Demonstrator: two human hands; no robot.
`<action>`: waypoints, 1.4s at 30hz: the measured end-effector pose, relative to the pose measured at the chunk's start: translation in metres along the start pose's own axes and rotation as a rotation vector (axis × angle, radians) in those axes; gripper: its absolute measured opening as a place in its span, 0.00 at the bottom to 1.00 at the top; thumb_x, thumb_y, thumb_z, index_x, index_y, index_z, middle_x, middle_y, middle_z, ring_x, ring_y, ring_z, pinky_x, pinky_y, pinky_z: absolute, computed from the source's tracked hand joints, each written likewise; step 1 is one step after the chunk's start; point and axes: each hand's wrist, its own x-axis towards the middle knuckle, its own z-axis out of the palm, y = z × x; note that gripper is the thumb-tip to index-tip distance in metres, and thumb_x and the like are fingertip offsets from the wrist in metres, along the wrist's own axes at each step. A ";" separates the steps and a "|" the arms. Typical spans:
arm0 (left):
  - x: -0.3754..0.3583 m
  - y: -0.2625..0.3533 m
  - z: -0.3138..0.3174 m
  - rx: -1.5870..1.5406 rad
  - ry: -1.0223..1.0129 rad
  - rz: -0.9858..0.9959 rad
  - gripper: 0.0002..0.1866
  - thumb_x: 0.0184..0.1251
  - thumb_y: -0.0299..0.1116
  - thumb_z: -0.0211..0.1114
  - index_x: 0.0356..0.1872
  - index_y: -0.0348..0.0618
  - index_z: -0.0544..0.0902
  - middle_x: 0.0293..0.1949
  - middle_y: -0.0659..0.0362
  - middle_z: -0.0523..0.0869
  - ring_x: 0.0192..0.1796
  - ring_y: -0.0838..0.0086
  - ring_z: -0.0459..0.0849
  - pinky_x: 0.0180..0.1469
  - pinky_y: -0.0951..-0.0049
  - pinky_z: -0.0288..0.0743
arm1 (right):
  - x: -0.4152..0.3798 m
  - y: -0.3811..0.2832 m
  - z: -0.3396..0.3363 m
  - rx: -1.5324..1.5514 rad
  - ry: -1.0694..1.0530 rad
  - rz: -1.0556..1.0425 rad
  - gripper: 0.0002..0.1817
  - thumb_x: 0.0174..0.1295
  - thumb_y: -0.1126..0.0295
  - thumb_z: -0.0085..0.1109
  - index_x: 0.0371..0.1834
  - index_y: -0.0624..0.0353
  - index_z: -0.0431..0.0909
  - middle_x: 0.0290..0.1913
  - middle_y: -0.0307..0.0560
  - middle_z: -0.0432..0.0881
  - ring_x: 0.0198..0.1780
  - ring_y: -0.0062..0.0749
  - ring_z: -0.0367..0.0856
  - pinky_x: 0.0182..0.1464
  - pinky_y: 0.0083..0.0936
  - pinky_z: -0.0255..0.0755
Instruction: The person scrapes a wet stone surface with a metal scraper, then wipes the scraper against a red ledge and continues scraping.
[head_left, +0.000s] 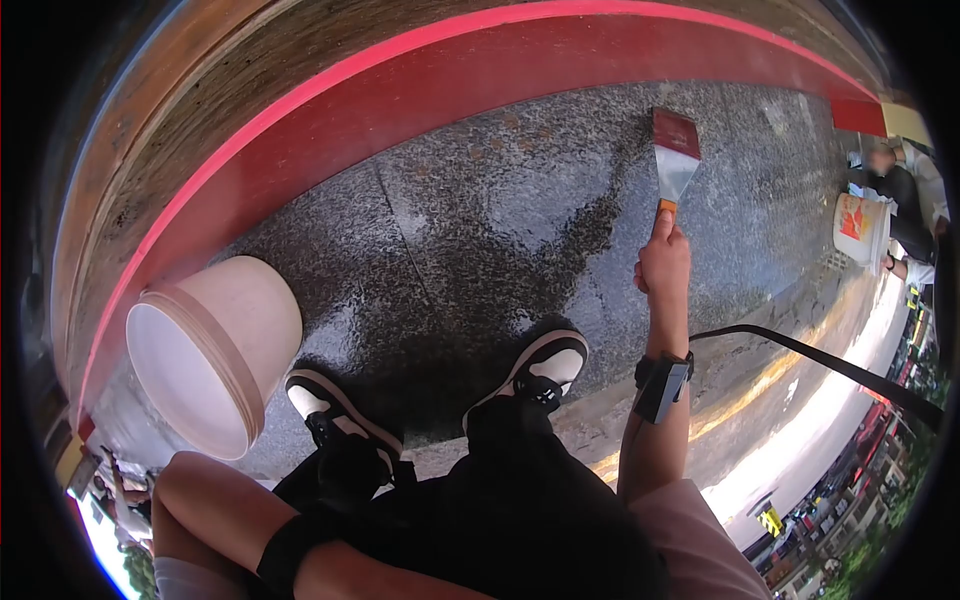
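Since the right hand (663, 262) has its fingers closed round the putty knife (675, 165), blade beyond the fingertips on wet granite floor (480, 230), it could skid; left hand unseen.

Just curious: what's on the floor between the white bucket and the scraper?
In the head view, only wet, dark stone floor lies between the white bucket and the scraper.

Blk trousers (520, 520), blk/white sneakers (540, 370), pink sleeve (690, 540), blk wrist strap (662, 380).
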 end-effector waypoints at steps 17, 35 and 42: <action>-0.003 -0.009 -0.006 -0.186 0.068 0.040 0.21 0.67 0.64 0.52 0.44 0.64 0.83 0.53 0.65 0.79 0.50 0.76 0.80 0.69 0.55 0.66 | 0.014 0.020 0.015 -0.156 0.108 -0.132 0.31 0.73 0.47 0.37 0.39 0.70 0.74 0.25 0.64 0.80 0.21 0.51 0.82 0.23 0.41 0.75; -0.004 -0.008 0.002 -0.195 0.073 -0.002 0.20 0.68 0.61 0.50 0.42 0.64 0.84 0.34 0.68 0.77 0.32 0.77 0.75 0.69 0.55 0.66 | 0.015 0.000 0.011 -0.158 0.098 -0.103 0.30 0.73 0.48 0.37 0.40 0.70 0.75 0.27 0.65 0.81 0.20 0.51 0.82 0.21 0.41 0.76; -0.007 -0.001 0.006 -0.191 0.038 -0.023 0.20 0.69 0.60 0.49 0.41 0.63 0.84 0.25 0.69 0.76 0.23 0.77 0.73 0.68 0.55 0.66 | 0.025 -0.011 0.010 -0.109 0.076 -0.104 0.31 0.73 0.48 0.36 0.39 0.70 0.74 0.25 0.62 0.81 0.18 0.48 0.81 0.20 0.38 0.75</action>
